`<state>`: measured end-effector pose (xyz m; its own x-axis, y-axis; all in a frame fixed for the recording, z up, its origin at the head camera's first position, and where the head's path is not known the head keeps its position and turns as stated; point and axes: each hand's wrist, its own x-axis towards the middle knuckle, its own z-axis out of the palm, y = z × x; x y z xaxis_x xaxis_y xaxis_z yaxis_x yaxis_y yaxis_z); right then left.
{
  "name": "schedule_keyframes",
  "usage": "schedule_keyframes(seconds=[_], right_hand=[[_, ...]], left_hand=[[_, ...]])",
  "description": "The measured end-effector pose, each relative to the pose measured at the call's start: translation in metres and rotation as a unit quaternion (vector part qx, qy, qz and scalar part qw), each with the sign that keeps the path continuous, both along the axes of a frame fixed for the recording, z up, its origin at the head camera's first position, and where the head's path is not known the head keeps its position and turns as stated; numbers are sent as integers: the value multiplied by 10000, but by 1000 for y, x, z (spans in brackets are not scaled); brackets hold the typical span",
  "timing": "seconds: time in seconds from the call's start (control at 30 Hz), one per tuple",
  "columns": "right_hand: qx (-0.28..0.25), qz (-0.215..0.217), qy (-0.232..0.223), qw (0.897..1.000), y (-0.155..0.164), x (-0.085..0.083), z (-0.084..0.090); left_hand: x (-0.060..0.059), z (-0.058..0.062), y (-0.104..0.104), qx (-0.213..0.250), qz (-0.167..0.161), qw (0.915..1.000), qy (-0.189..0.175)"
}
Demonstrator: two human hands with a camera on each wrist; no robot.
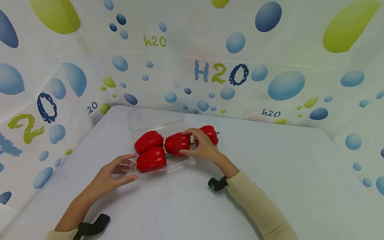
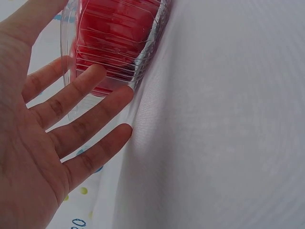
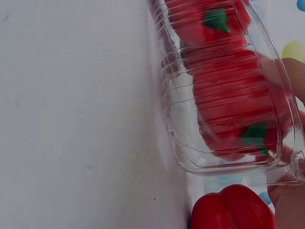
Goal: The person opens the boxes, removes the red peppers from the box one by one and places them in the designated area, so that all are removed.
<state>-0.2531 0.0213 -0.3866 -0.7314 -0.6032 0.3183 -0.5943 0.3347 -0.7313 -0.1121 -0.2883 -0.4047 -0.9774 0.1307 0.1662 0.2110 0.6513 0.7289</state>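
Our left hand rests spread against the clear tray, while our right hand pinches a pepper inside it.

head overhead, wrists close, sharing tray

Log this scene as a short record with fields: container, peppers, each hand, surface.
container: clear plastic clamshell tray, lid open behind it
peppers inside: three red bell peppers
pepper outside: one red pepper on the table just right of the tray
left hand: fingers straight, touching the tray's left wall
right hand: curled round the third pepper in the tray
surface: white table
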Motion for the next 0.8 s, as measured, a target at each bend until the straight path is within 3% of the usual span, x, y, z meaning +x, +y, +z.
schedule_keyframes(seconds=[0.47,0.8], right_hand=[[-368,12,43,9993,4,2,-5],[-511,-20,352,9981,6,3,-8]], left_hand=[[-1,0,-1,-40,-12,10000,-33],[0,1,1,-35,-1,10000,6]])
